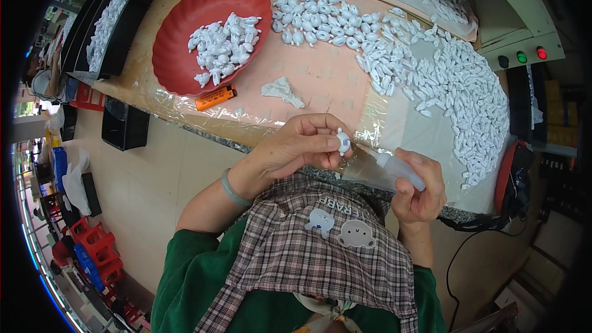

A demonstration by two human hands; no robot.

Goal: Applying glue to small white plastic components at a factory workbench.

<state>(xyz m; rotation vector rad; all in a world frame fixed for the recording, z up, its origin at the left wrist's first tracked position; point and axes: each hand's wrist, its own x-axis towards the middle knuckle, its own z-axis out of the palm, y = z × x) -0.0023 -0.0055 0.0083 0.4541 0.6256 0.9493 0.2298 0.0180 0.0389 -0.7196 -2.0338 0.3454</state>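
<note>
While pinching white plastic figure (343, 143) in left hand (305, 143), gripping translucent squeeze bottle (404, 172) in right hand (422, 188); probably done: white heap (227, 46) in red scalloped bowl (169, 37); pending: loose white pieces (478, 108).

From the left hand (308, 142), the widest free way runs at 12 o'clock over bare pink mat (330, 80), ending at a heap of white rounded pieces (317, 17). Crumpled tissue (282, 91) juts in at 11, the red scalloped bowl (168, 55) blocks between 10 and 11, and an orange black-ended item (216, 97) lies at 10. From the right hand (422, 188), a bare pale sheet (427, 132) opens at 12, hemmed by white slender pieces (478, 120) from 11 round toward 3.
</note>
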